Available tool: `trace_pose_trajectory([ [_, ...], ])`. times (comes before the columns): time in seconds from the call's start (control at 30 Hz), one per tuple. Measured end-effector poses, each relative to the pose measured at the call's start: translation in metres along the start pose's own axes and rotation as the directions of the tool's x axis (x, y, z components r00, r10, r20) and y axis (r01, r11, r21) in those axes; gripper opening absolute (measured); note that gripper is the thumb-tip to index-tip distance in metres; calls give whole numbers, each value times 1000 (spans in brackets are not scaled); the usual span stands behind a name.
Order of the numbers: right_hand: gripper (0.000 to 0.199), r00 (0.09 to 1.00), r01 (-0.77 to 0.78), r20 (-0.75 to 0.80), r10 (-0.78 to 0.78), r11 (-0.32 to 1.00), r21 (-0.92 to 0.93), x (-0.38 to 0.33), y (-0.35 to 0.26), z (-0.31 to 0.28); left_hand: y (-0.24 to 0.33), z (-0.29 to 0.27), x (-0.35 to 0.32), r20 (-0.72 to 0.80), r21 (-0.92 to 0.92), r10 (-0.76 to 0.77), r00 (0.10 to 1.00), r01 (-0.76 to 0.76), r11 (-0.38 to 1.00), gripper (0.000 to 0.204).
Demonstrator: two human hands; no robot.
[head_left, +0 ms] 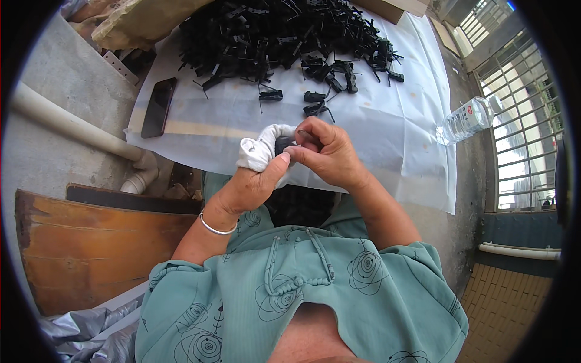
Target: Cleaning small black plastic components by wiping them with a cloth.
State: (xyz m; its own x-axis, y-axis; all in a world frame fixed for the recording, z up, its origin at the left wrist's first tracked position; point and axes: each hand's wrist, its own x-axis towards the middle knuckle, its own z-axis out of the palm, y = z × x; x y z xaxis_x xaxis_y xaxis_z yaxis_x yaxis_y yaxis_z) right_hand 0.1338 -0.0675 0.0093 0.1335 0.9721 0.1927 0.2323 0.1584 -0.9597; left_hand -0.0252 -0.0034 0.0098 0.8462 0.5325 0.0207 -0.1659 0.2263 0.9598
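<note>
- Using the white sheet [375, 127] covering the bench as my reference for everything here.
- A clear plastic water bottle [469, 119] is lying on its side just off the sheet's right edge, with a white label band wrapped around its middle.
- A tan crumpled bag [142, 24] is sitting past the sheet's far-left corner, and the corner of a cardboard box [393, 7] is poking in at the far edge.
- A dark phone [159, 107] is lying face up on the sheet's left side.
- A big heap of black plastic clips [284, 33] is taking up the far half of the sheet, with a few strays scattered nearer.
- The left hand [257, 175], with white cloth wrapped around its fingers, is gripping a small black clip [283, 144] over the sheet's near edge.
- The right hand [324, 151] is pinching at that same clip from the other side, fingertips closed on it.
- The clip is mostly hidden between the fingers, so only a dark bit is showing.
- More black pieces [299, 206] are piling in the lap below the near edge.
</note>
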Motion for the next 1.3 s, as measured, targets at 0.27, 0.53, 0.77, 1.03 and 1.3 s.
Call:
trace_pose_trajectory([
  [0.27, 19, 983, 172, 111, -146, 940, -294, 4, -2, 6, -9, -6, 3, -149, 265, 108, 983, -65, 962, 21],
  [0.53, 22, 960, 14, 275, 59, 967, -256, 24, -1, 3, 12, -8, -8, -104, 589, 63, 993, 11, 808, 26],
  [0.77, 23, 999, 2, 22, 30, 558, -830, 83, 32, 2, -7, -42, -4, -71, 862, 224, 972, -53, 504, 36],
  [1.03, 24, 982, 89, 156, 106, 465, -881, 62, 25, 3, 5, -48, 28, 133, 955, 545, 828, -254, 152, 29],
  [1.3, 25, 987, 155, 105, -120, 873, -462, 4, -11, -6, -17, -26, 15, -143, 529, 94, 985, -4, 849, 30],
])
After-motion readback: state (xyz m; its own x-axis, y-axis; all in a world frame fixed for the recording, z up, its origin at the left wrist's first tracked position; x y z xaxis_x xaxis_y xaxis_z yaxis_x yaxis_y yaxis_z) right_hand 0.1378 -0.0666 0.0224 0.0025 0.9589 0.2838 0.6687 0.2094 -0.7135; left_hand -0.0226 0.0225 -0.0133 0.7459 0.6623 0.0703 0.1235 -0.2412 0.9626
